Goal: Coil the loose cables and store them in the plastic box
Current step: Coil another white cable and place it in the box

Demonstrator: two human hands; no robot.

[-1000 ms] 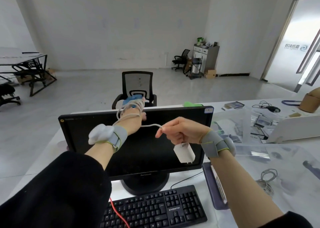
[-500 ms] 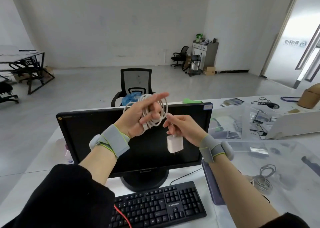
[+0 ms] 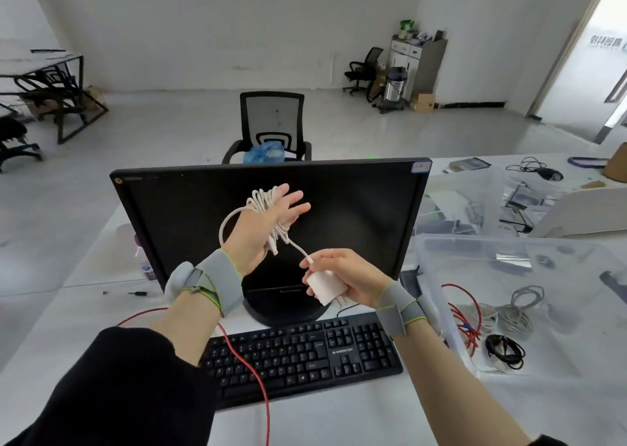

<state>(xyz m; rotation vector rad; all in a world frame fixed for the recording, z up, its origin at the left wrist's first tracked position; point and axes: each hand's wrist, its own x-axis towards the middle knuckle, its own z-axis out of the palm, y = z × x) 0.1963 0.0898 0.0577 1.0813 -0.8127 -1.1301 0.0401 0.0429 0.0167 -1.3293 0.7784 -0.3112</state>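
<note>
My left hand [image 3: 268, 223] has dropped lower in front of the monitor [image 3: 356, 208] and its fingers have spread out straight; half a second ago they were half-curled up by the screen's top edge. White cable [image 3: 271, 204] sits wound in many turns around the palm, one slack loop bowing out on the wrist side. Right hand [image 3: 346, 279] has shifted from pinching the cord to gripping the white charger block [image 3: 327, 287], prongs pointing down toward the keyboard [image 3: 305, 354]. Only a short run of cord is left between coil and block. Hands are apart.

Judgement: winding is nearly finished; next is slipping the coil off and carrying it right to the clear plastic box [image 3: 437, 293] on the counter [image 3: 84, 313], where other cables already lie
</note>
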